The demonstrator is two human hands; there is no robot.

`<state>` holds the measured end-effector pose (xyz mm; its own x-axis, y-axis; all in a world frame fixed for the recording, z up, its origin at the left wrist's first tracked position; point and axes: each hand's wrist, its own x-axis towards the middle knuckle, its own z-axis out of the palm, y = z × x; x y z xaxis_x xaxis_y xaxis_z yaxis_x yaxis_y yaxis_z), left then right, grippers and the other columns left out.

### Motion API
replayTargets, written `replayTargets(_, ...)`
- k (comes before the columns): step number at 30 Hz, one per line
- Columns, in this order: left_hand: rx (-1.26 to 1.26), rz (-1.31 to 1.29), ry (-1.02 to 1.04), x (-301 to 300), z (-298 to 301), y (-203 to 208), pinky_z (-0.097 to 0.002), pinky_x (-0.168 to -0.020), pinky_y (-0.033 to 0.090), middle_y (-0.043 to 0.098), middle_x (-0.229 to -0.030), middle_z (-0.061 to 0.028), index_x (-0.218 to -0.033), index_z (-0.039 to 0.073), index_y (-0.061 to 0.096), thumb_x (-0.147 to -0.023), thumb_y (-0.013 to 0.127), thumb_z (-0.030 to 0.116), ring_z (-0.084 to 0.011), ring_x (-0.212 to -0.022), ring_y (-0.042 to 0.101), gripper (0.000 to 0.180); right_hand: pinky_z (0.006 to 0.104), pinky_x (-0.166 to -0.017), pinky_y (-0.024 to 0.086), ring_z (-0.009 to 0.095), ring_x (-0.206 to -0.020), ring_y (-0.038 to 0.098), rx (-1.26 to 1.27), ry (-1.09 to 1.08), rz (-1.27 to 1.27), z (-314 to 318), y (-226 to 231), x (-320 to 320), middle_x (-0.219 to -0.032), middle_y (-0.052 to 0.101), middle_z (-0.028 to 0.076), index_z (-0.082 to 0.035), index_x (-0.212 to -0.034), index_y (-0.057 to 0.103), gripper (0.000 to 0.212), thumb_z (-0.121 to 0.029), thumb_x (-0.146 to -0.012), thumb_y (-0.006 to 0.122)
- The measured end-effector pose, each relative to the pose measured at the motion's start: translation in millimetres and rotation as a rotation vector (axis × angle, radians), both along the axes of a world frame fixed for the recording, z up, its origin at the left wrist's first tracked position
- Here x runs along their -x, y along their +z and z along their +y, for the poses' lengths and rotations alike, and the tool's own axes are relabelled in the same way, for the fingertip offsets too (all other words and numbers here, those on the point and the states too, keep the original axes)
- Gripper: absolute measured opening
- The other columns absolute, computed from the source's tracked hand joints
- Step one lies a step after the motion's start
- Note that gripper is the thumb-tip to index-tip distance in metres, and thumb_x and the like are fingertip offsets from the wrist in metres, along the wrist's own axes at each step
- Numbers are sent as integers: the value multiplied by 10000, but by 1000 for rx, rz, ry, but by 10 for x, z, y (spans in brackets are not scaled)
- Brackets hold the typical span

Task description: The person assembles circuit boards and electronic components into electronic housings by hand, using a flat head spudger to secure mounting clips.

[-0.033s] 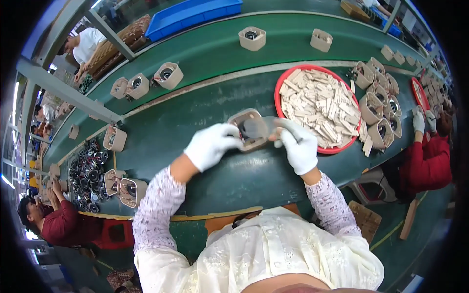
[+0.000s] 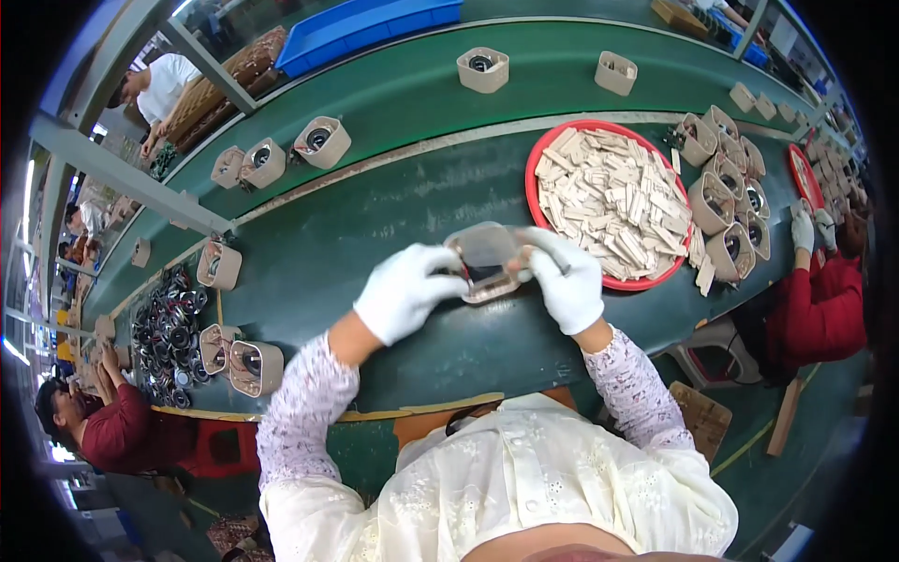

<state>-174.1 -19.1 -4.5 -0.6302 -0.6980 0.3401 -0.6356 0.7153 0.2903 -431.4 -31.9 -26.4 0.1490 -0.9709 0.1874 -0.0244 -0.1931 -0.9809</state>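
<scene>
A small beige plastic housing [image 2: 491, 288] with rounded corners, dark inside, stands on the green table in front of me. My left hand [image 2: 405, 292], in a white glove, grips its left side with fingers and thumb. Over the housing's opening lies a thin, see-through grey panel [image 2: 486, 245], slightly tilted. My right hand [image 2: 565, 284], also gloved but with bare fingertips showing, pinches the panel's right edge. Whether the panel touches the rim cannot be made out.
A red round tray [image 2: 535, 201] heaped with pale flat strips stands right of my hands. Beige housings [image 2: 714, 208] cluster beyond it. Black round parts [image 2: 171, 332] pile up at left. Behind runs a green conveyor [image 2: 403, 103] carrying housings. Co-workers [image 2: 815, 304] sit on both sides.
The see-through panel has shifted left and now covers more of the housing's opening. Both hands have moved only slightly, still around the housing.
</scene>
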Motion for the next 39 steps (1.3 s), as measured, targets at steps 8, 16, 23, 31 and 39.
replayTargets(8,-329,413,329,139,554,-361,-403,-1008,492,600,-1289,-179,-1230,45,633,-838,735,37,-359,-1217,583,405,330,-682,564,258,-749,729,502,-1,352,58,-285,-137,-866,743,143,-8,-1150,708,252,-16,-901,675)
replayTargets(16,-682,528,308,153,633,-257,-287,-716,538,657,-994,-79,-941,21,692,-868,752,94,-202,-849,659,120,339,-671,565,265,-756,731,349,-22,286,92,-291,-148,-875,746,133,-18,-1129,711,232,-20,-901,670)
replayTargets(23,30,235,461,418,761,-281,-338,-769,567,587,-1134,-129,-1120,66,649,-710,849,84,-270,-985,640,457,352,-712,579,286,-808,738,420,-5,270,55,-384,-153,-955,748,156,-32,-1147,709,261,-20,-889,676)
replayTargets(31,-88,-249,-79,386,791,-238,-351,-804,572,532,-1364,-52,-1251,167,633,-826,600,120,-250,-913,579,428,333,-669,562,254,-743,715,449,24,295,50,-303,-153,-875,727,114,-67,-1209,695,326,16,-900,631)
replayTargets(39,-1158,1606,292,160,856,-584,-385,-840,643,691,-1146,-175,-1154,-31,609,-980,589,-9,-294,-977,734,177,251,-616,527,105,-684,669,174,205,182,98,120,136,-819,732,75,-7,-1160,736,274,13,-929,591)
